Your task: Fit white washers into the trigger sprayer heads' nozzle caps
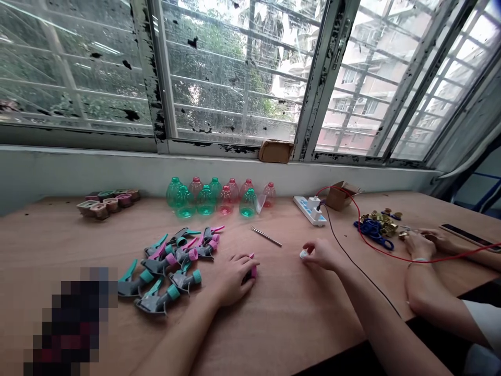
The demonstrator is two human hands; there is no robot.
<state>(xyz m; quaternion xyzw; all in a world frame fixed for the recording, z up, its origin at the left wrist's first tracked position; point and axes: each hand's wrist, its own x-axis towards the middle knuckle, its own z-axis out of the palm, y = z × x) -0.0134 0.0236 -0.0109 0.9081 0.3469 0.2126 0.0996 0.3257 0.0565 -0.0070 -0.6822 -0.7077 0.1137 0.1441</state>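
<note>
Pink plastic sprayer part (253, 269) sits clenched under the person's left hand (233, 279), fingers curled around it, on a plywood desk (289, 324), while the right hand (321, 254) pinches a small white piece (303, 254). Grey trigger sprayer heads (168, 266) with teal or pink collars lie loose at left; uncapped green and pink PET bottles (205, 201) stand in rows beyond, none fitted. A co-worker's hands (426, 241) work near brass fittings (379, 222).

No readable text, labels or numbers, spray heads (154, 298), plastic bottles (205, 201) and power strip (304, 210) showing nothing legible
</note>
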